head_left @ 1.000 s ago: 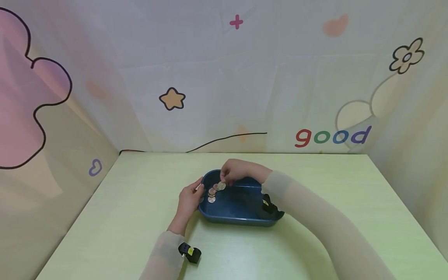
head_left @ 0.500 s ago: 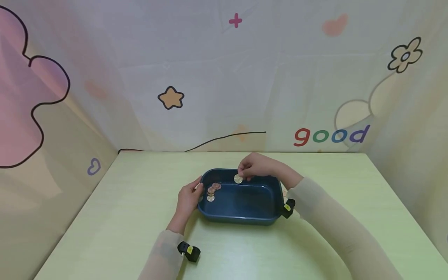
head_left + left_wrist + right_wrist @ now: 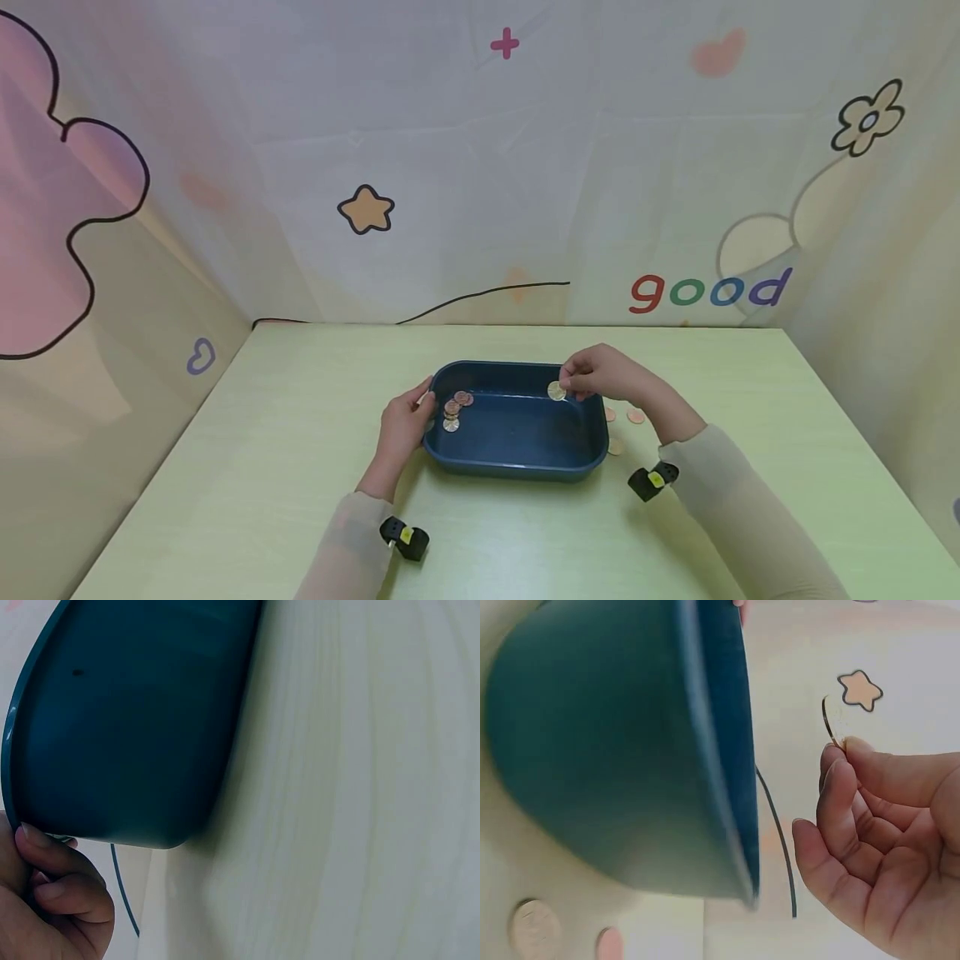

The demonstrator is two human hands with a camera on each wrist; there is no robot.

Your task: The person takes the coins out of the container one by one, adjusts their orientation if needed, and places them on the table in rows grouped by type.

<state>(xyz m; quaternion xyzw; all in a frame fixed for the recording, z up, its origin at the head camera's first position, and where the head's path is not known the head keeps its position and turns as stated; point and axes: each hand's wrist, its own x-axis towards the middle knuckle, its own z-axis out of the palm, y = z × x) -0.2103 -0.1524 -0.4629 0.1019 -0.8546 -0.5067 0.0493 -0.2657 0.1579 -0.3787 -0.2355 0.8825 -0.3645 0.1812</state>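
A dark blue rectangular tray (image 3: 517,429) stands on the table. My left hand (image 3: 406,425) grips its left end, and in the left wrist view the fingers (image 3: 71,859) curl at the rim. Thumb and fingertips of my right hand (image 3: 600,373) pinch a gold-coloured coin (image 3: 556,391), which overlaps the tray's far right part. In the right wrist view this coin (image 3: 827,720) appears nearly edge-on, apart from the tray wall. Several coins lie inside the tray at its left end, among them a silvery coin (image 3: 451,425) and coppery coins (image 3: 462,398).
Outside the tray's right end, a coppery coin (image 3: 636,416), another coppery one (image 3: 610,413) and a gold-coloured coin (image 3: 615,447) lie on the table (image 3: 300,467). A printed cloth backdrop (image 3: 450,167) rises behind the table's far edge.
My right hand has carried the gold-coloured coin up from the coins at the tray's left end and across to the right. Coins right of the tray have come into view. The left hand stays put.
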